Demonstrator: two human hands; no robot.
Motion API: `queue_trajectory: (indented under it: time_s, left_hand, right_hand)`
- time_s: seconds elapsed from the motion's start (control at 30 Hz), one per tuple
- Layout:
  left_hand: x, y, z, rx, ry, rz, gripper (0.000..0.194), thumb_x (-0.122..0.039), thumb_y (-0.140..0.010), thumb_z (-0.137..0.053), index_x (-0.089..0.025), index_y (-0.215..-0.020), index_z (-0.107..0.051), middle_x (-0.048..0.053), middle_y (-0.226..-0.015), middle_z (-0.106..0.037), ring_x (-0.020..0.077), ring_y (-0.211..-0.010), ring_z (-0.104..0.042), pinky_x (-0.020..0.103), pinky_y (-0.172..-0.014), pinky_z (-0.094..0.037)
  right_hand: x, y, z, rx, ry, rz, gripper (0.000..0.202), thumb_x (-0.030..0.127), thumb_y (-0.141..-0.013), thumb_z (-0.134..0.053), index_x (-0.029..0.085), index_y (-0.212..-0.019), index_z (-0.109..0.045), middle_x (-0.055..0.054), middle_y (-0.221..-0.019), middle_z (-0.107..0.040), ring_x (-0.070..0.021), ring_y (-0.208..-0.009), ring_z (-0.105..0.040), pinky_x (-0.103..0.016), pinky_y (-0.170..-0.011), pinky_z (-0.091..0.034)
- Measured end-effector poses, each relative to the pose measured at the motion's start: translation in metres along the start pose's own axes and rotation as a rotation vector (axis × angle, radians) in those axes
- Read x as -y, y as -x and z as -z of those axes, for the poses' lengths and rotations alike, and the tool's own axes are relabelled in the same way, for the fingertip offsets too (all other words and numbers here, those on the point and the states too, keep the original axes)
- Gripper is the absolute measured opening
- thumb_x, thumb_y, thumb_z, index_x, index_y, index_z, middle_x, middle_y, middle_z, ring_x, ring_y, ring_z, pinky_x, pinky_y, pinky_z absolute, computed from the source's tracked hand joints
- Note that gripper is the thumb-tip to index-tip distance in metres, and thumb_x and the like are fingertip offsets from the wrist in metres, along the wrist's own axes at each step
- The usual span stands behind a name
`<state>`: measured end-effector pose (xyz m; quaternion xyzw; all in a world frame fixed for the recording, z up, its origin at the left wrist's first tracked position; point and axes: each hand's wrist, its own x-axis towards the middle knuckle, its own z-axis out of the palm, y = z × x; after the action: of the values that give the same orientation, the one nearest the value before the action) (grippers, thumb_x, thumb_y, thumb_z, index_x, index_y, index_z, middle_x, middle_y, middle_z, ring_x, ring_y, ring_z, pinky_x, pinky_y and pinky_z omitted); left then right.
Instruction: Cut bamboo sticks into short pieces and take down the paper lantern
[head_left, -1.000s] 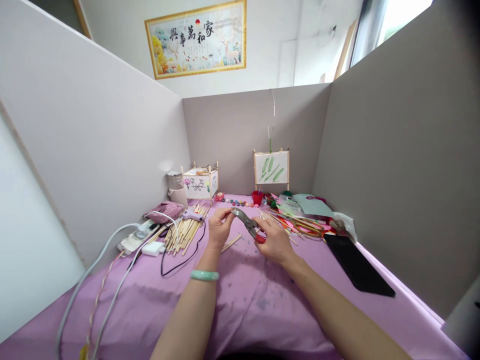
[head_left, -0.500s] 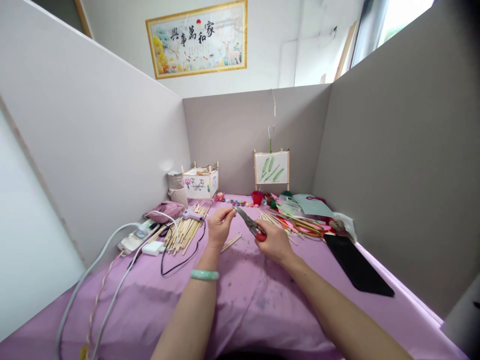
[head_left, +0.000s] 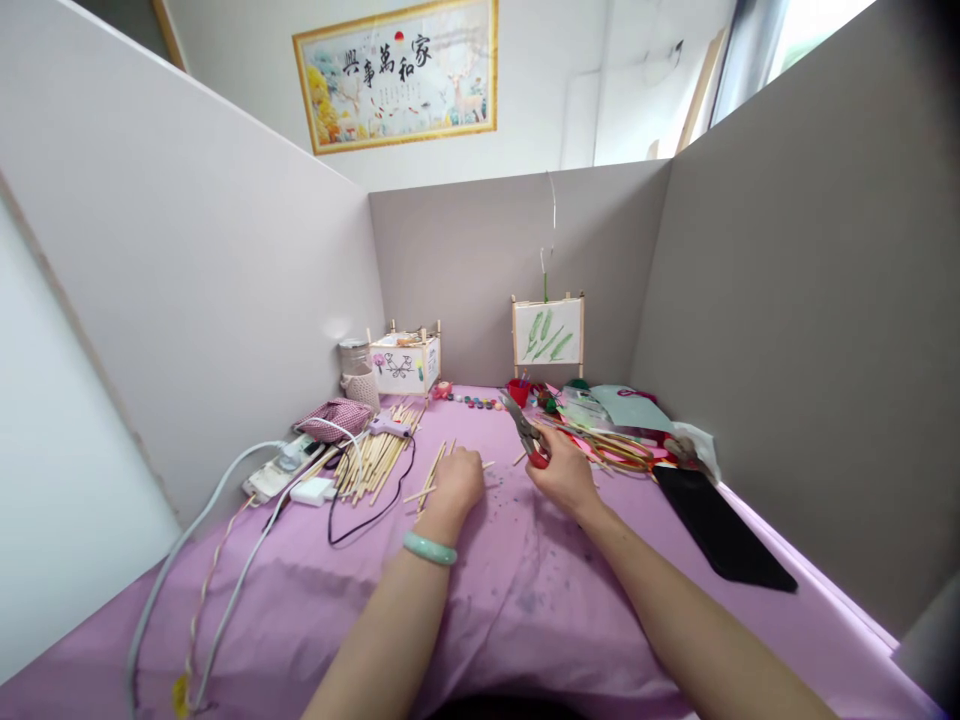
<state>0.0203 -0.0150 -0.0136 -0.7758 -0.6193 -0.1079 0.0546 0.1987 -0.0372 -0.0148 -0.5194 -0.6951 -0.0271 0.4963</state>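
Observation:
My right hand (head_left: 564, 478) grips red-handled cutters (head_left: 525, 430), their metal jaws pointing up and away over the purple cloth (head_left: 517, 590). My left hand (head_left: 457, 482), with a green bangle at the wrist, lies low on the cloth with its fingers curled over a few loose bamboo sticks (head_left: 431, 475); whether it grips one is hidden. A larger pile of bamboo sticks (head_left: 375, 455) lies to the left of that hand.
A glue gun (head_left: 390, 428), power strip (head_left: 281, 465) and cables lie at the left. Two paper lanterns (head_left: 547, 332) stand at the back. Coloured sticks and paper (head_left: 607, 440) and a black sheet (head_left: 716, 530) lie at the right. Grey partitions enclose the table.
My left hand dropped from in front of the cutters down to the loose sticks on the cloth. My right hand moved the cutters right and away, jaws tilted upward.

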Motion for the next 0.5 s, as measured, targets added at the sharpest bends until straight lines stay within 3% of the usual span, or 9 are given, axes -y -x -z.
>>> queue_trajectory:
  time_s: [0.27, 0.5]
  left_hand:
    - [-0.003, -0.001, -0.006, -0.003, 0.016, 0.025, 0.029, -0.011, -0.082, -0.043, -0.007, -0.102, -0.064, 0.021, -0.098, -0.066, 0.0298, -0.096, -0.064, 0.037, -0.077, -0.049]
    - [0.021, -0.015, 0.010, -0.128, 0.160, 0.094, 0.032, -0.023, -0.091, -0.037, -0.017, -0.113, -0.059, 0.015, -0.111, -0.064, 0.0229, -0.099, -0.063, 0.031, -0.077, -0.045]
  right_hand:
    - [-0.003, 0.001, -0.002, 0.022, 0.050, -0.013, 0.050, 0.019, -0.064, -0.054, 0.019, -0.114, -0.057, -0.006, -0.102, -0.063, -0.0222, -0.093, -0.058, -0.035, -0.082, -0.047]
    - [-0.003, 0.001, -0.002, 0.005, 0.048, -0.015, 0.051, 0.018, -0.063, -0.055, 0.021, -0.114, -0.057, -0.005, -0.104, -0.063, -0.0224, -0.093, -0.058, -0.036, -0.084, -0.047]
